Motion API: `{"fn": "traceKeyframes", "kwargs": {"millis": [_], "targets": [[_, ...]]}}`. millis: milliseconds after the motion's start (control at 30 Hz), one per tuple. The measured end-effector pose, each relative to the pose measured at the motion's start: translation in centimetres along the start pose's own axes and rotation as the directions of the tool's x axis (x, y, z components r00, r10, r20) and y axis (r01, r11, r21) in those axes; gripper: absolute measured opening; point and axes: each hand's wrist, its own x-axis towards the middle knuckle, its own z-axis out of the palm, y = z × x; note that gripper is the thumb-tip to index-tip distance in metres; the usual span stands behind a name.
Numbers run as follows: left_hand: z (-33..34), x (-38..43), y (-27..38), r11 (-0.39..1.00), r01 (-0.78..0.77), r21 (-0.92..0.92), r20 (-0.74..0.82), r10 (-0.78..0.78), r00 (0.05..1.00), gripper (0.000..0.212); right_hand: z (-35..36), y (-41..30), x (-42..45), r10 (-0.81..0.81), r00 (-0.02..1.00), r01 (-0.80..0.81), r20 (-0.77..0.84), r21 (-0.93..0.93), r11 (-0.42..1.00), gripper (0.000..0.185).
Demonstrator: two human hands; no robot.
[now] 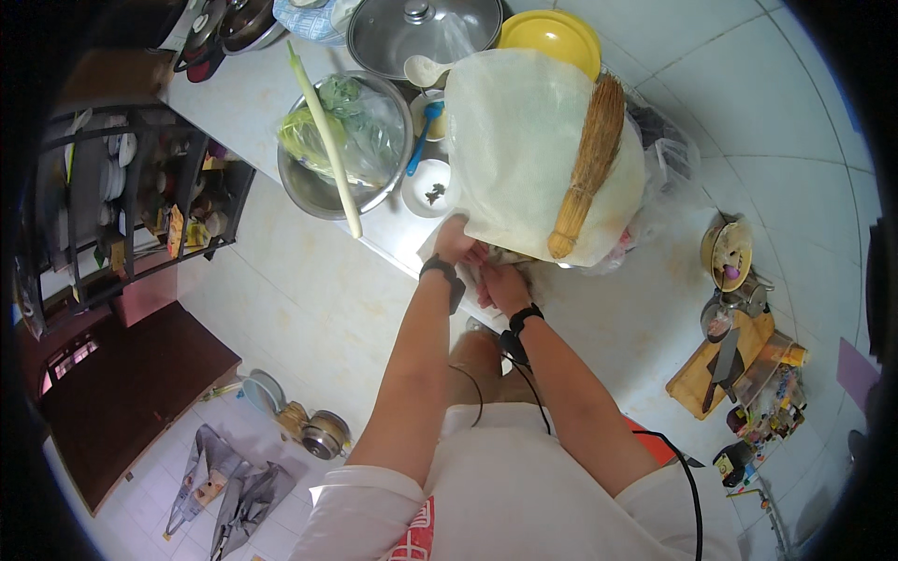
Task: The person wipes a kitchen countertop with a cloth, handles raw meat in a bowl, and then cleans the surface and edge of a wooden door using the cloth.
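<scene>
At the counter's front edge, my left hand and my right hand are close together with bent fingers. A pale, crumpled material, perhaps a cloth, shows around my fingers. I cannot tell whether either hand grips it. Just beyond lies a pale woven sheet, draped over something hidden, its near edge beside my fingers. A straw brush with a bound handle rests on the sheet's right part. Left of the sheet, a white bowl holds a few small dark pieces.
Leafy vegetables in plastic and a long pale stalk lie on a metal basin. Behind are a lidded pot and a yellow basin. At right, a cleaver lies on a wooden cutting board. A cable hangs beside me.
</scene>
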Motion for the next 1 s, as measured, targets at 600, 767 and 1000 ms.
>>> {"fn": "traceKeyframes", "kwargs": {"millis": [600,767,1000], "targets": [[0.8,-1.9,2.5,0.882,-0.304,0.36,-0.006,0.328,0.945,0.027,-1.2,3.1,2.3,-0.416,0.908,0.366,0.052,-0.581,0.727,0.058],[-0.7,-0.4,0.2,0.759,-0.328,0.562,-0.022,0.41,0.912,0.031,0.8,-1.0,-0.4,0.077,0.996,-0.078,-0.037,-0.014,0.997,0.057],[-0.7,-1.3,2.7,0.854,-0.191,0.485,0.107,0.158,0.982,0.049,0.4,-1.5,-0.9,0.082,0.995,-0.077,-0.051,0.084,0.993,0.055]]}}
